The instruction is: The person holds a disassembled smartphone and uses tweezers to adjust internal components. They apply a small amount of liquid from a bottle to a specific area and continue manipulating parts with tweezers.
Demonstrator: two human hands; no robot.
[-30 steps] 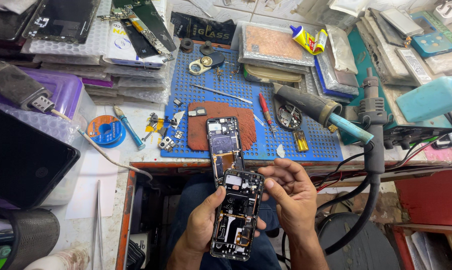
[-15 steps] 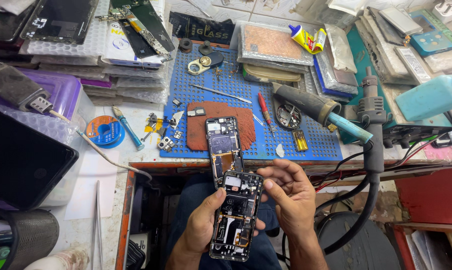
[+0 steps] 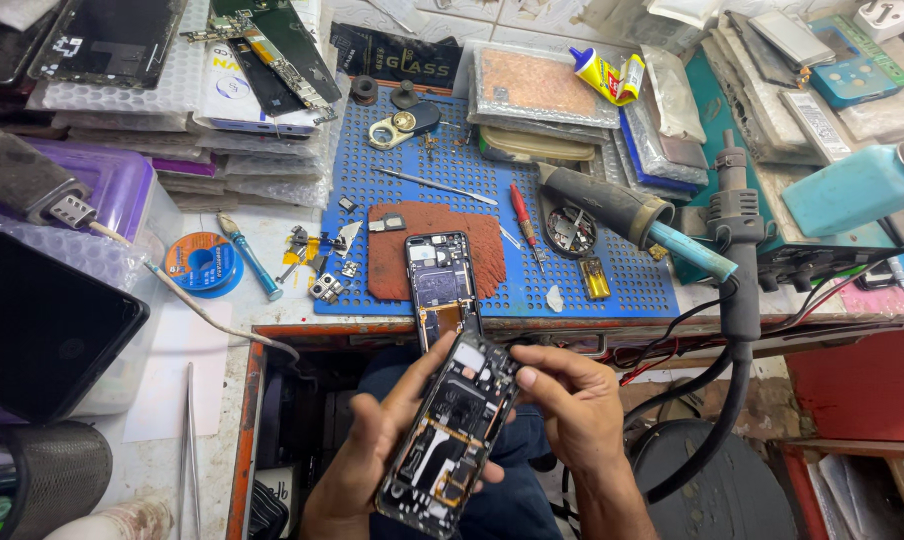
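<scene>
Fingers (image 3: pixel 524 378) of right hand (image 3: pixel 572 400) pinched together at top edge of opened phone (image 3: pixel 452 435).
Left hand (image 3: pixel 367 450) clamped around phone from beneath; long axis tilted toward table (image 3: pixel 222 330); right hand nearer upper end.

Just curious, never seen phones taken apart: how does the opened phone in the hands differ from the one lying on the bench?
The held phone is gripped by the left hand and tilted; the bench phone lies flat on the brown pad. The right hand touches the held phone's upper end; nothing touches the bench phone. Both are backless, showing their insides.
</scene>
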